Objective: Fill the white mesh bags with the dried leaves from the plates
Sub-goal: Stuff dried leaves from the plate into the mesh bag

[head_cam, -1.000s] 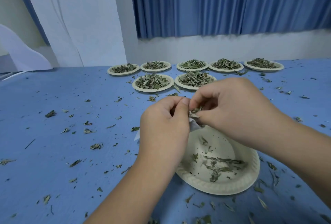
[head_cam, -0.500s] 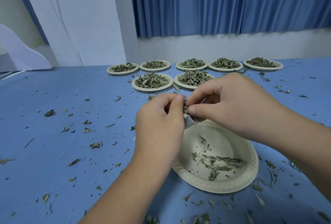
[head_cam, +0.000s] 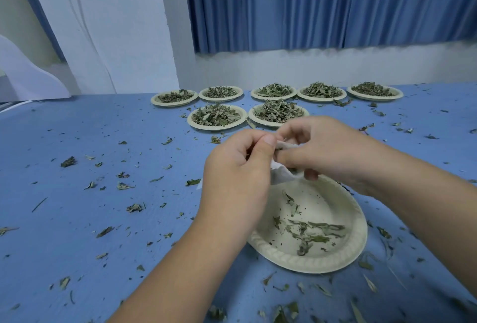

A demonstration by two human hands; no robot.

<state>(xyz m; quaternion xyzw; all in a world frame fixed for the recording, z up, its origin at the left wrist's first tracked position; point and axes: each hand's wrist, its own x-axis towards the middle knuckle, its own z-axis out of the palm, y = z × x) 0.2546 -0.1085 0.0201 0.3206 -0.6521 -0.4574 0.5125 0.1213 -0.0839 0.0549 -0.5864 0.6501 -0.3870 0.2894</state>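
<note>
Mesh bag (head_cam: 280,176), white, rumpled, between fingers (head_cam: 267,141).

matt paper plate (head_cam: 304,262), blue cloth table cover (head_cam: 77,219)

We see soft, bluish light, a faint shadow under the pale round paper plate (head_cam: 309,263), and wide-angle blur toward the near corners of the blue table (head_cam: 77,219).

A blue table (head_cam: 64,129) carries seven heaped paper plates (head_cam: 216,126), one nearly empty plate (head_cam: 309,263), and scattered dried leaf bits (head_cam: 68,161).
</note>
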